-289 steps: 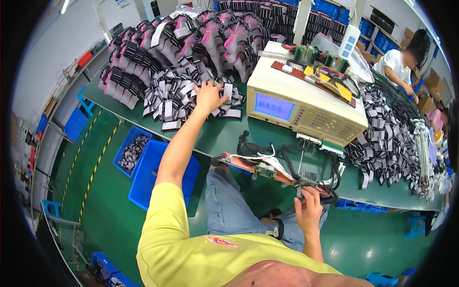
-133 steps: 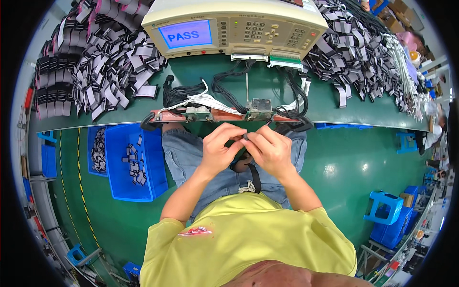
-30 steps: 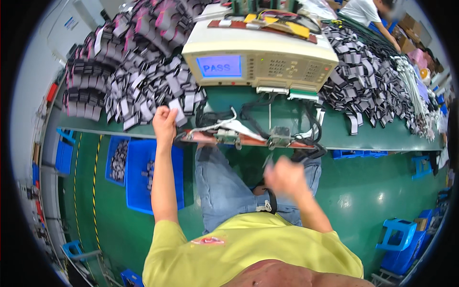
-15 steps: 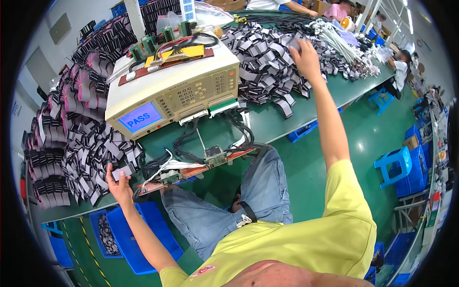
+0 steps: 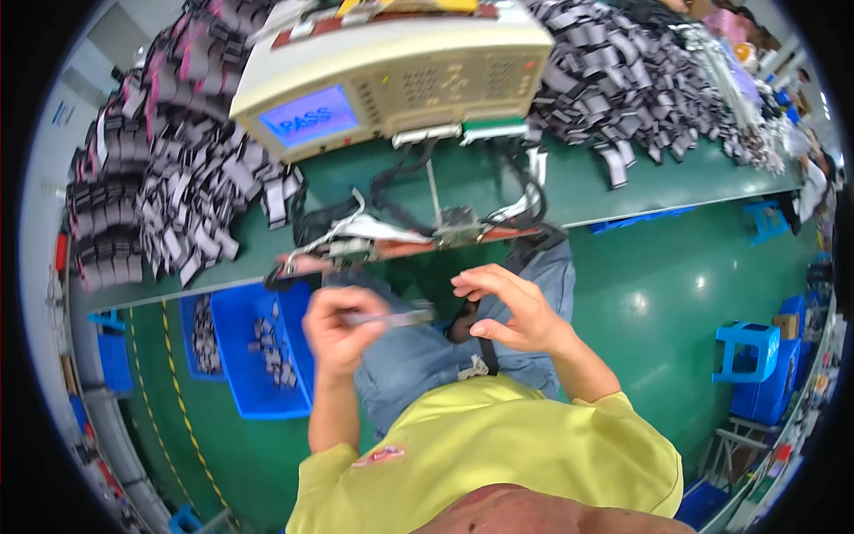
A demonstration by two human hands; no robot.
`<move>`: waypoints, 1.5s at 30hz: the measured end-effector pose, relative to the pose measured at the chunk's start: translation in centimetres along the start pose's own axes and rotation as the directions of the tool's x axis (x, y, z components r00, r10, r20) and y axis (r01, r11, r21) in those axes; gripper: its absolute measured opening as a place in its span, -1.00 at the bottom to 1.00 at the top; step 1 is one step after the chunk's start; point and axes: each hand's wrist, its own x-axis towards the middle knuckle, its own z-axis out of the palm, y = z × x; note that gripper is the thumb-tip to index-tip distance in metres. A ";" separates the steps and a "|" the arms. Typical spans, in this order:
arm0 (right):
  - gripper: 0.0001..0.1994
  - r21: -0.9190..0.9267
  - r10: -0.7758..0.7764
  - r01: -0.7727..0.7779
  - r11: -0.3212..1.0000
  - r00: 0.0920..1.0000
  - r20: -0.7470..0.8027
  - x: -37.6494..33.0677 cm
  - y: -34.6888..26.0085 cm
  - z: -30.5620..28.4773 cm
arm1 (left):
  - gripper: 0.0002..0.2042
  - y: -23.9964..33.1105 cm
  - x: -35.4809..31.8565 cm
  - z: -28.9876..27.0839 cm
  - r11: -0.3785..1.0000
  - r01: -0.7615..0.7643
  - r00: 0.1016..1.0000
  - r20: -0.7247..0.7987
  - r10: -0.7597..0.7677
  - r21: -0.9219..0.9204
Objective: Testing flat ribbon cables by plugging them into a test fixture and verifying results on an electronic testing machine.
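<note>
In front of my lap, my left hand (image 5: pixel 342 331) is closed on a short grey ribbon cable (image 5: pixel 393 317), which is blurred by motion and points toward my other hand. My right hand (image 5: pixel 520 313) hovers just right of the cable's end, its thumb and fingers apart, with nothing visible between them. Beyond both hands, a test fixture (image 5: pixel 458 230) with black and white wires runs along the table's front edge. Those wires lead up to a beige tester (image 5: pixel 418 80) with a lit blue screen (image 5: pixel 309 117).
Loose ribbon cables (image 5: pixel 196 214) are heaped left of the tester, beside stacked bundles (image 5: pixel 107 222). Another large cable pile (image 5: pixel 623 80) covers the right of the green table (image 5: pixel 569 191). Below the left edge stands a blue bin (image 5: pixel 258 400) with some cables inside. A blue stool (image 5: pixel 747 349) is at right.
Both hands have come in over my lap: the left from the left heap with the ribbon cable, the right from the right pile. The view has tilted down.
</note>
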 end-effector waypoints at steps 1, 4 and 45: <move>-0.57 0.146 0.040 -0.037 0.989 0.999 -0.022 -0.3 0.2 1.0 | -0.58 -0.9 -0.1 1.8 0.997 0.073 0.995 0.065 -0.071 -0.025; -0.67 0.340 0.225 -0.213 0.916 0.974 0.005 -1.3 0.9 1.8 | -0.62 -2.5 -0.3 4.6 0.979 0.190 0.978 0.105 -0.182 -0.077; -0.80 -0.276 0.075 -0.286 0.918 0.807 -0.586 1.6 2.9 2.3 | -0.73 -4.9 2.7 6.5 0.815 -0.161 0.972 -0.055 0.230 0.556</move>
